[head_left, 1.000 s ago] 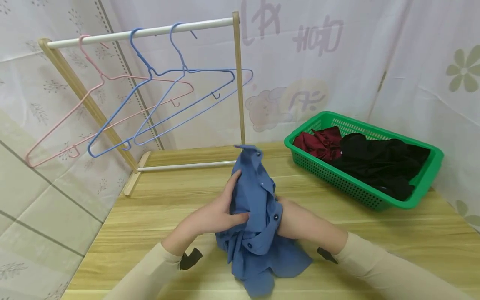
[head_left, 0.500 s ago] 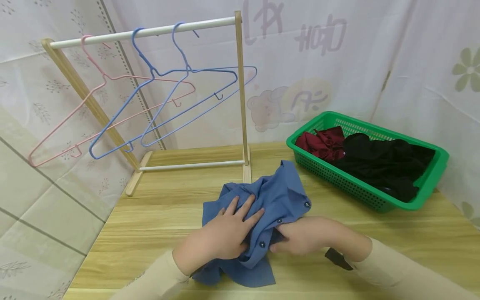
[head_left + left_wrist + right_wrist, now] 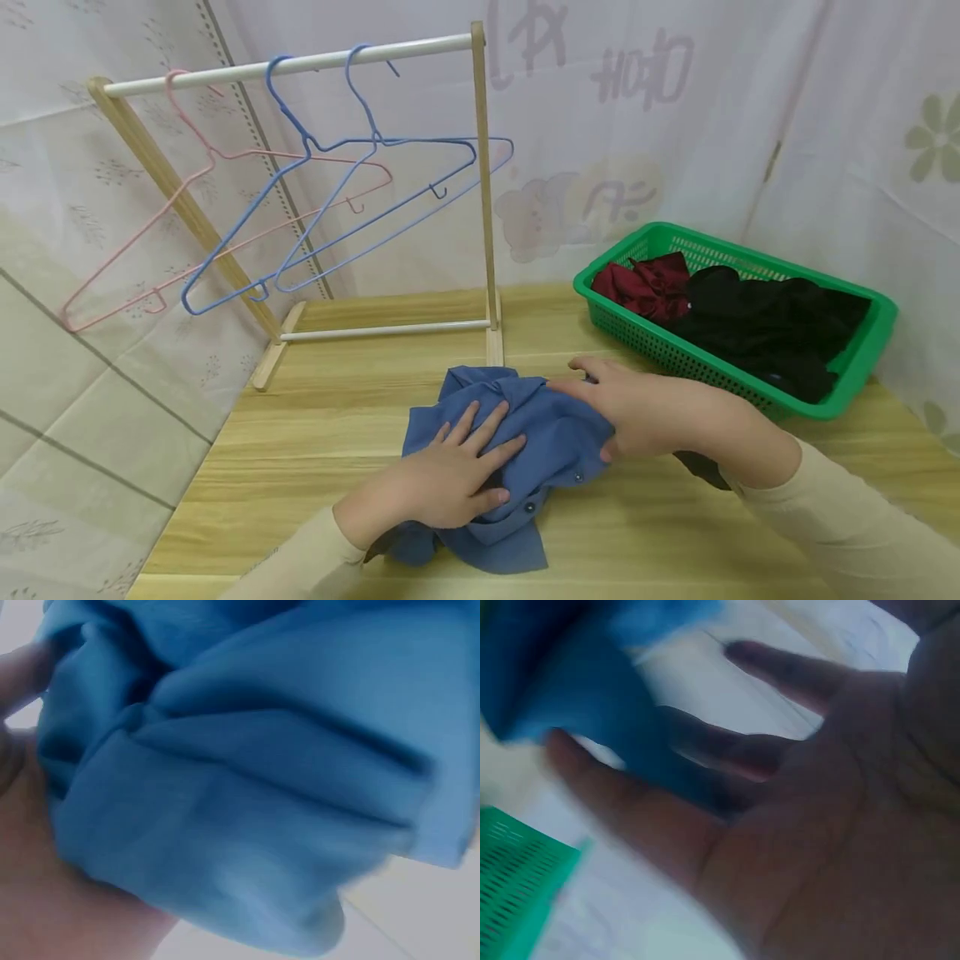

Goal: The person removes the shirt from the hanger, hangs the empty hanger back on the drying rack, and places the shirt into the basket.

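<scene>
A crumpled blue button shirt [image 3: 558, 425] lies on the table in the head view, its dark buttons toward the near right side. My left hand [image 3: 457, 479] rests on it with fingers spread and fairly straight. Folds of the shirt [image 3: 247, 780] fill the left wrist view beside part of that hand [image 3: 67, 892]. At the shirt's right edge is my right hand [image 3: 645, 408], touching the fabric. The right wrist view has this hand [image 3: 780, 787] with its fingers apart and loosely extended, the blurred blue cloth [image 3: 585, 690] against some of them.
Behind stands a wooden rack with a white rail [image 3: 315, 63]. From it hang a pink hanger [image 3: 135, 218] and two blue hangers, one in front [image 3: 247, 212]. A green basket [image 3: 862, 358] at the right holds dark red cloth [image 3: 645, 287] and black cloth [image 3: 765, 321].
The shirt was held up a second ago, then laid down on the table. My right hand has since moved from the button edge up and right, and its fingers have spread; the left hand stays.
</scene>
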A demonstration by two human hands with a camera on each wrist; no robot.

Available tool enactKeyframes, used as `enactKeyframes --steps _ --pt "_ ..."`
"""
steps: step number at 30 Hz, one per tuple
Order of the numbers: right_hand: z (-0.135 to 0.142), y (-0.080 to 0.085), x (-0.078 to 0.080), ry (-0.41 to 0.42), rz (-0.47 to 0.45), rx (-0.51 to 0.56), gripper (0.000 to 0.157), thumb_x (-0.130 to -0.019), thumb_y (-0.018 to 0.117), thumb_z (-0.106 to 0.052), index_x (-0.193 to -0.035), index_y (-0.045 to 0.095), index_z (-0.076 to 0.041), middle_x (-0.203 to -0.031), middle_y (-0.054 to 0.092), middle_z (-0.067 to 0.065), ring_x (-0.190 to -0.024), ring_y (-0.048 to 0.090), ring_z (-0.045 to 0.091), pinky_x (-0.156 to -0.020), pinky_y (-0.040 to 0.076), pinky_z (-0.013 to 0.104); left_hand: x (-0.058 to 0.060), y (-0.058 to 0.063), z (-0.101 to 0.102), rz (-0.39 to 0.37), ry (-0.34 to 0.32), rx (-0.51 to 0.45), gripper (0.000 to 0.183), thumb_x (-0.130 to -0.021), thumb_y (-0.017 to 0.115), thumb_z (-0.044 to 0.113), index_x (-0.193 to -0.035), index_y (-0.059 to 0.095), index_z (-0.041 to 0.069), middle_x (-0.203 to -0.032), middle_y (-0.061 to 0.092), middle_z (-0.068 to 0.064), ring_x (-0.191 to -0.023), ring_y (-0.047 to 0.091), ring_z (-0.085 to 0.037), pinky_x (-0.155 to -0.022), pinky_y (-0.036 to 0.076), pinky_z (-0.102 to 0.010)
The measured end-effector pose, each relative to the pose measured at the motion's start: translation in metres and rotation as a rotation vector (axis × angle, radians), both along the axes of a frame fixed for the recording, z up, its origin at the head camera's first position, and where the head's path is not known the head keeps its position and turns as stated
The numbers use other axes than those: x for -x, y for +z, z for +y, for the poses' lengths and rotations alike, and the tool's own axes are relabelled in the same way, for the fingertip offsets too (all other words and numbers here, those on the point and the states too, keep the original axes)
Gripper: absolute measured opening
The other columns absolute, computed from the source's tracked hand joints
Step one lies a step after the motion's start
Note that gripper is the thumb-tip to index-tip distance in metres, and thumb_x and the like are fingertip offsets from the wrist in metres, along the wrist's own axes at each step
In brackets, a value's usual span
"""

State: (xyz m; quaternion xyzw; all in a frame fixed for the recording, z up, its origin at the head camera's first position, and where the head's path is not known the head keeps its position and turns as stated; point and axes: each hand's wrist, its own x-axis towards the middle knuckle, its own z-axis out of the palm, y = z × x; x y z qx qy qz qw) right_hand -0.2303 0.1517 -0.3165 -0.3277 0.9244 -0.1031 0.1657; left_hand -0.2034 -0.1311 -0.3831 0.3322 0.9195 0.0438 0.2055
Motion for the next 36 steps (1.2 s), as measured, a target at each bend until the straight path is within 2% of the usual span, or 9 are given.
enactKeyframes --steps 3,6,10,12,14,19,24,30,36 --pt "0.0 -0.019 0.003 -0.008 -0.02 0.028 0.104 -0.085 0.092 -0.026 -0.169 0.029 -0.022 -0.173 0.019 0.029 -0.142 0.052 0.052 -0.099 0.058 0.055 0.001 0.004 -0.01 -0.028 0.029 -0.112 0.075 -0.109 0.044 0.061 -0.171 0.008 0.039 -0.18 -0.014 0.001 -0.167 -0.001 -0.041 -0.129 0.026 -0.066" --pt "-0.002 -0.029 0.007 0.012 0.007 0.087 0.109 -0.086 0.091 -0.031 -0.171 0.023 -0.028 -0.176 0.012 0.025 -0.141 0.054 0.051 -0.098 0.059 0.054 -0.002 0.018 -0.017 -0.01 0.113 -0.16 0.083 -0.107 0.05 0.063 -0.172 0.005 0.036 -0.181 -0.01 -0.004 -0.166 0.008 -0.047 -0.126 0.031 -0.067" --pt "-0.01 -0.03 0.011 0.042 0.045 0.116 0.111 -0.086 0.09 -0.037 -0.171 0.018 -0.035 -0.179 0.008 0.018 -0.145 0.052 0.048 -0.101 0.058 0.054 -0.012 0.036 -0.024 0.046 0.272 -0.068 0.097 -0.097 0.059 0.073 -0.172 0.011 0.035 -0.182 0.003 -0.01 -0.162 0.02 -0.053 -0.115 0.04 -0.075" --pt "-0.015 -0.03 0.015 0.054 0.056 0.111 0.112 -0.086 0.089 -0.041 -0.171 0.016 -0.036 -0.18 0.005 0.016 -0.146 0.051 0.048 -0.103 0.057 0.055 -0.018 0.038 -0.025 0.043 0.326 -0.005 0.105 -0.09 0.063 0.078 -0.172 0.012 0.036 -0.181 0.007 -0.013 -0.16 0.024 -0.056 -0.108 0.044 -0.078" --pt "-0.021 -0.033 0.02 0.068 0.056 0.1 0.114 -0.085 0.088 -0.046 -0.171 0.015 -0.038 -0.18 0.001 0.014 -0.148 0.049 0.046 -0.105 0.056 0.055 -0.023 0.037 -0.024 0.022 0.344 0.037 0.113 -0.085 0.066 0.082 -0.172 0.011 0.034 -0.181 0.008 -0.016 -0.157 0.027 -0.059 -0.105 0.047 -0.077" --pt "-0.037 -0.049 0.035 0.151 0.022 0.082 0.125 -0.079 0.09 -0.055 -0.172 0.009 -0.038 -0.181 -0.008 0.012 -0.159 0.031 0.047 -0.115 0.049 0.059 -0.028 0.024 -0.018 -0.008 0.299 0.08 0.126 -0.08 0.071 0.084 -0.173 0.005 0.029 -0.18 0.007 -0.02 -0.154 0.029 -0.063 -0.103 0.052 -0.073" --pt "-0.05 -0.068 0.051 0.241 -0.064 0.054 0.139 -0.074 0.096 -0.053 -0.173 0.001 -0.031 -0.179 -0.017 0.016 -0.165 0.013 0.048 -0.124 0.036 0.065 -0.029 0.012 -0.008 -0.031 0.222 0.138 0.135 -0.075 0.073 0.086 -0.173 0.001 0.029 -0.179 0.0 -0.023 -0.154 0.026 -0.065 -0.099 0.055 -0.071" --pt "-0.062 -0.08 0.06 0.218 -0.158 -0.034 0.142 -0.072 0.099 -0.048 -0.173 0.001 -0.027 -0.178 -0.012 0.023 -0.162 0.019 0.053 -0.124 0.036 0.066 -0.023 0.009 -0.005 -0.086 0.167 0.187 0.131 -0.075 0.079 0.081 -0.173 0.006 0.033 -0.179 -0.003 -0.024 -0.155 0.023 -0.065 -0.101 0.053 -0.072" --pt "-0.072 -0.076 0.056 0.17 -0.116 -0.157 0.14 -0.069 0.1 -0.05 -0.173 0.009 -0.027 -0.177 0.016 0.02 -0.158 0.028 0.054 -0.118 0.04 0.07 -0.018 0.006 -0.001 -0.109 0.132 0.212 0.131 -0.075 0.076 0.083 -0.173 0.008 0.028 -0.177 -0.004 -0.029 -0.153 0.02 -0.069 -0.098 0.054 -0.072"
